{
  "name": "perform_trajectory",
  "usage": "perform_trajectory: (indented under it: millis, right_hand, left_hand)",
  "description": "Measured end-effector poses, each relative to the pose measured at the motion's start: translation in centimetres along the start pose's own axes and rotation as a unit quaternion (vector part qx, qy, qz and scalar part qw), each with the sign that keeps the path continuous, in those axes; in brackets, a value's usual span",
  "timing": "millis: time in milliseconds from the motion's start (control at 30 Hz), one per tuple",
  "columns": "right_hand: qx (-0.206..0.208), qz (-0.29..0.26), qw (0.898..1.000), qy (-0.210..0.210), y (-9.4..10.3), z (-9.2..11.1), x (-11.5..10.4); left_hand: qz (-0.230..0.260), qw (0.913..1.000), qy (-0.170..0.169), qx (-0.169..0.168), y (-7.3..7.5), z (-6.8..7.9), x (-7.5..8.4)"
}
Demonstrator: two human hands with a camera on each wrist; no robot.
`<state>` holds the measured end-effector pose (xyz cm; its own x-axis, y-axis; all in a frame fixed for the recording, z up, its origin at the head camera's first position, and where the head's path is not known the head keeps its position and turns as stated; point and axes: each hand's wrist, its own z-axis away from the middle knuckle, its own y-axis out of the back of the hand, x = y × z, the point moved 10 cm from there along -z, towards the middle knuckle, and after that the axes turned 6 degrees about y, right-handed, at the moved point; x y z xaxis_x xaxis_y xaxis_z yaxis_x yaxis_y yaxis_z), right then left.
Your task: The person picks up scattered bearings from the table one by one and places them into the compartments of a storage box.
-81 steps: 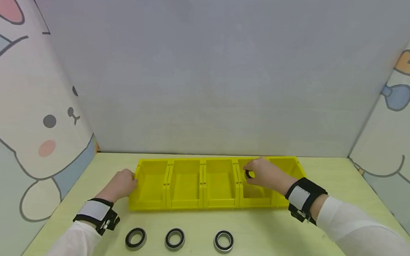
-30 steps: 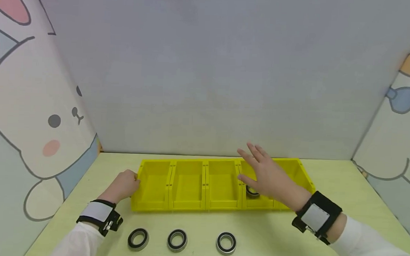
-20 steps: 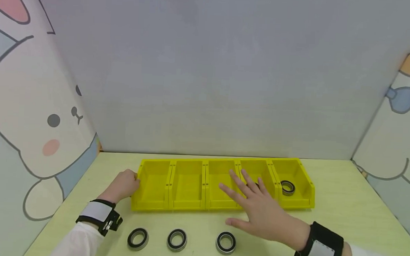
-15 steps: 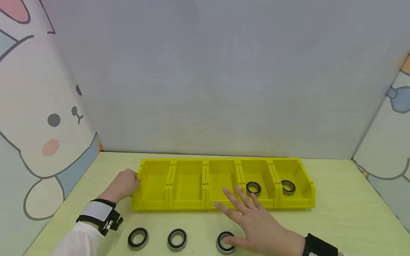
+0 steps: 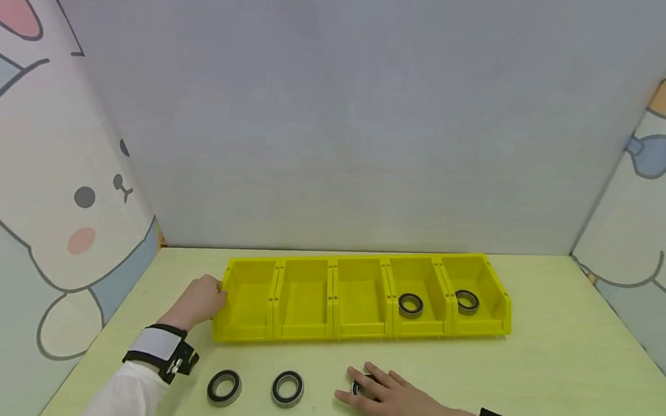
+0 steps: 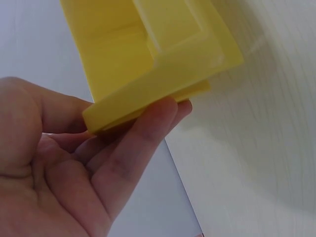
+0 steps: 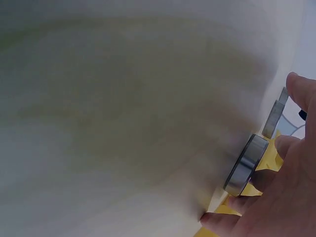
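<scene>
A row of yellow bins [image 5: 361,330] stands across the table. My left hand [image 5: 200,301] holds its left end; in the left wrist view the bin corner [image 6: 163,64] sits pinched between thumb and fingers [image 6: 148,133]. My right hand [image 5: 391,403] lies at the near edge over the rightmost loose bearing [image 5: 358,387], thumb and fingers around it. In the right wrist view that bearing [image 7: 245,167] shows edge-on against my fingers [image 7: 289,145]. The two rightmost bins each hold one bearing [image 5: 410,305] [image 5: 466,301].
Two more black-and-steel bearings [image 5: 224,387] [image 5: 287,388] lie on the green table [image 5: 555,366] left of my right hand. The three left bins show nothing inside. Illustrated panels close off the left, back and right.
My right hand left a bearing in the fourth bin, drew back toward me and came down on the rightmost loose bearing. The left hand has stayed on the bin row.
</scene>
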<state>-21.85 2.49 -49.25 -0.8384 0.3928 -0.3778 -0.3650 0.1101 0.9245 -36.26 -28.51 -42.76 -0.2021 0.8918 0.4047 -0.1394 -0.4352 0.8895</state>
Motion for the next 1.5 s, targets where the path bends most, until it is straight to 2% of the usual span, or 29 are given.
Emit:
perform_trajectory:
  millis: [333, 533, 633, 733, 867, 1033, 1133, 1300, 1400, 1500]
  right_hand:
    - [0.021, 0.034, 0.999, 0.034, 0.4, -0.4, -0.6]
    - [0.01, 0.0, 0.999, 0.036, 1.0, -0.7, -0.9]
    - [0.016, 0.033, 0.998, 0.056, 1.4, -1.2, -1.4]
    - [0.022, 0.087, 0.993, 0.082, 1.7, -1.8, -1.9]
    - [0.019, 0.134, 0.986, 0.1, 2.3, -2.3, -2.5]
    - [0.004, 0.182, 0.977, 0.111, 3.1, -2.6, -2.8]
    - [-0.019, 0.189, 0.975, 0.114, 3.5, -2.7, -2.8]
    - [-0.055, 0.179, 0.978, 0.091, 5.6, -3.2, -2.7]
    - [-0.063, 0.163, 0.983, 0.061, 7.9, -3.8, -2.7]
    - [-0.062, 0.168, 0.983, 0.035, 10.3, -4.6, -2.5]
  left_hand:
    - [0.005, 1.0, 0.003, -0.005, 0.1, -0.1, -0.2]
    - [0.002, 1.0, 0.002, -0.007, 0.0, -0.2, -0.3]
    - [-0.001, 1.0, 0.003, -0.004, 0.0, -0.2, -0.4]
    - [-0.003, 1.0, -0.002, 0.003, 0.1, -0.2, -0.4]
    - [-0.002, 1.0, -0.005, 0.006, 0.1, -0.1, -0.5]
    - [-0.002, 1.0, -0.005, 0.004, 0.1, 0.0, -0.5]
    - [-0.003, 1.0, -0.007, 0.005, 0.1, 0.0, -0.4]
    - [0.002, 0.9998, -0.017, 0.012, 0.2, 0.2, 0.0]
    - [0.007, 0.9997, -0.019, 0.012, 0.2, 0.2, 0.1]
    - [0.01, 0.9997, -0.018, 0.011, 0.1, 0.2, 0.2]
